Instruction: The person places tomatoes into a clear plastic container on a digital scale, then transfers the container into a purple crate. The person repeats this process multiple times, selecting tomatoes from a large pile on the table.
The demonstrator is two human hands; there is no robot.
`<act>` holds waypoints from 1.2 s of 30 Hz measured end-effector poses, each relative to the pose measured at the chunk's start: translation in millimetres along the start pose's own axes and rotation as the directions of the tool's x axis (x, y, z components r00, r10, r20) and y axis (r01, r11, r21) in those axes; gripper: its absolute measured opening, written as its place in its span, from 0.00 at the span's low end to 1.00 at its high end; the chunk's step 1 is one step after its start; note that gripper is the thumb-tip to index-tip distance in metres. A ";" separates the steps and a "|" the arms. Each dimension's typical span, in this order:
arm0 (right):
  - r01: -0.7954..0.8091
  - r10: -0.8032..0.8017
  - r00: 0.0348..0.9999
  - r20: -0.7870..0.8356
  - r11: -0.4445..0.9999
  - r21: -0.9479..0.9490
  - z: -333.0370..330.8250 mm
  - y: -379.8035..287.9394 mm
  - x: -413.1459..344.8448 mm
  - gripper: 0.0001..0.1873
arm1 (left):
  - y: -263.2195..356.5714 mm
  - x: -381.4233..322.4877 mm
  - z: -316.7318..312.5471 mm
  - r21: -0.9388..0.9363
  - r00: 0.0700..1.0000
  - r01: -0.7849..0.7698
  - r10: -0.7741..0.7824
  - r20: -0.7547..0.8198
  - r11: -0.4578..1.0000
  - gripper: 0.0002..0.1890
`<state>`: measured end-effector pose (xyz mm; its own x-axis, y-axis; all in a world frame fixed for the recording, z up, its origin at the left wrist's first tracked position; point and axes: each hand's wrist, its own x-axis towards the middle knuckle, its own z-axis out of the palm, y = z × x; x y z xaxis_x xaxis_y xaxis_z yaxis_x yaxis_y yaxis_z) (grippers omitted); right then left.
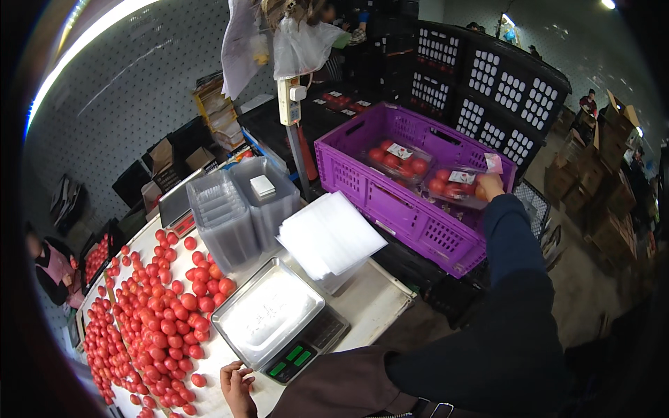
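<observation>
My right hand (pixel 491 186) reaches into a purple plastic crate (pixel 397 209) and grips the right end of a clear plastic tray of tomatoes (pixel 453 183). Another clear tray of tomatoes (pixel 398 159) lies to its left in the crate, and both bear labels. My left hand (pixel 238 384) rests near the front corner of a digital scale (pixel 277 313), fingers slightly curled, with nothing plainly held. The scale's metal pan is bare. Behind it lies a stack of white sheets (pixel 332 235). Loose tomatoes (pixel 162 324) spread over the white table at the left.
Stacked clear plastic trays (pixel 222 219) stand behind the scale. A power strip on a metal post (pixel 290 102) rises left of the crate. Black crates (pixel 486 89) are piled behind. A person (pixel 57 269) is at the far left, and cardboard boxes (pixel 590 172) stand at the right.
</observation>
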<state>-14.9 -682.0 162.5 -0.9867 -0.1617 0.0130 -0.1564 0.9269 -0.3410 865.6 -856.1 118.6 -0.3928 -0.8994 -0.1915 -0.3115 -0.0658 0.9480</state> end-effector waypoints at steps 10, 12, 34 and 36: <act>0.755 -0.947 0.281 -0.154 0.119 0.645 36.2 -326.2 -217.5 0.17 | 30.7 -3.5 33.7 -0.315 0.979 0.040 -0.101 -0.178 0.948 0.09; 0.768 -0.969 0.246 -0.022 0.181 0.615 76.8 -378.8 -274.7 0.23 | 32.5 -9.6 35.3 -0.320 0.982 0.014 -0.073 -0.172 0.947 0.09; 0.859 -0.874 0.288 -0.392 0.055 0.509 214.0 -547.3 -364.2 0.11 | -11.1 -90.1 34.2 -0.449 0.814 0.136 -0.358 -0.457 0.883 0.06; 0.788 -0.809 0.312 -0.499 -0.072 0.611 177.6 -547.8 -381.6 0.09 | -6.6 -81.5 32.3 -0.430 0.825 0.168 -0.365 -0.431 0.887 0.06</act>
<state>455.0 -1188.2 177.4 -0.2033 -0.6312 0.7485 -0.7403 -0.4013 -0.5394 871.8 -768.4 119.8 0.1621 -0.9046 -0.3942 0.0295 -0.3949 0.9183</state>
